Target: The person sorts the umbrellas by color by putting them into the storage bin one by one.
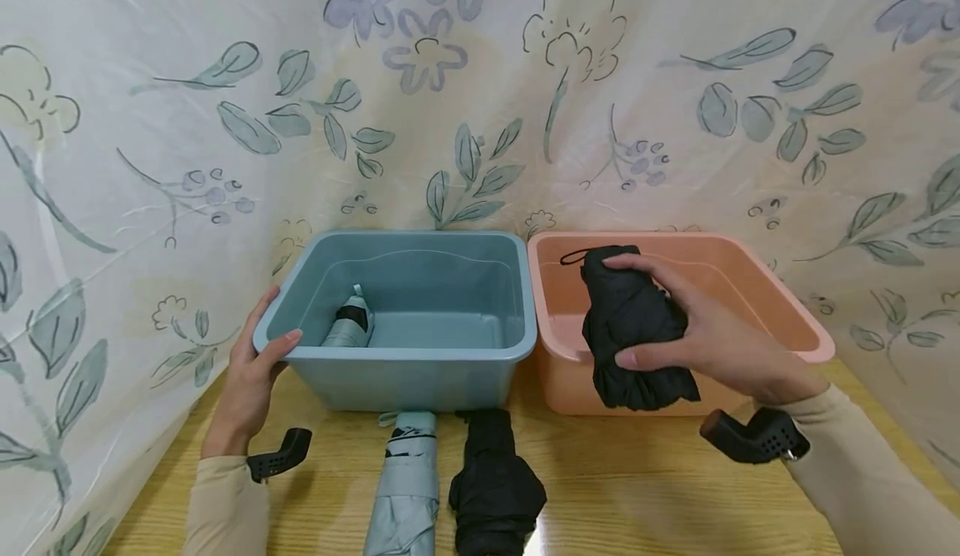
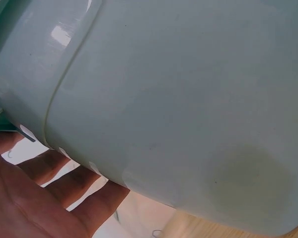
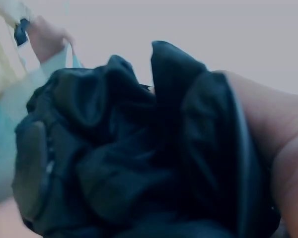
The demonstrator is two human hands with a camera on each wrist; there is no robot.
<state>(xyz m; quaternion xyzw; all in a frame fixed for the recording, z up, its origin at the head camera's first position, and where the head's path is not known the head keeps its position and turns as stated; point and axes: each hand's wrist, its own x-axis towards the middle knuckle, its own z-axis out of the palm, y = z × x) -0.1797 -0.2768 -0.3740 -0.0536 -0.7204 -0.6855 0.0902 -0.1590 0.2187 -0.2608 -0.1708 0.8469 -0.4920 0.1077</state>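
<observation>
Clasping a black folded umbrella (image 1: pixel 626 314) in the right grip (image 1: pixel 712 339), between thumb and fingers, with a thin cord loop (image 1: pixel 573 257) sticking out at the far end. Seen in the head view across the front rim of the salmon bin (image 1: pixel 562 373), just beneath and beyond the right grip; impossible to tell whether touching that rim. Holding the near left corner of the blue bin (image 1: pixel 405 381) in the left grip (image 1: pixel 251 373), with thumb over the rim and fingers against the outer wall.

Judging by the layout, probably partway along. Apparently done: one pale blue folded umbrella (image 1: pixel 347 331) with a dark band, lying inside the blue bin, to the right of the left grip. Lifted and not yet set down: the black umbrella in the right grip. Apparently left to handle: a second pale folded umbrella (image 1: pixel 405 489) and a second black folded umbrella (image 1: pixel 495 489), side by side on the table (image 1: pixel 622 489), just in front of the blue bin, between the left grip and the right grip. Partly hidden behind the right grip: the inside of the salmon bin, so impossible to judge fully.
</observation>
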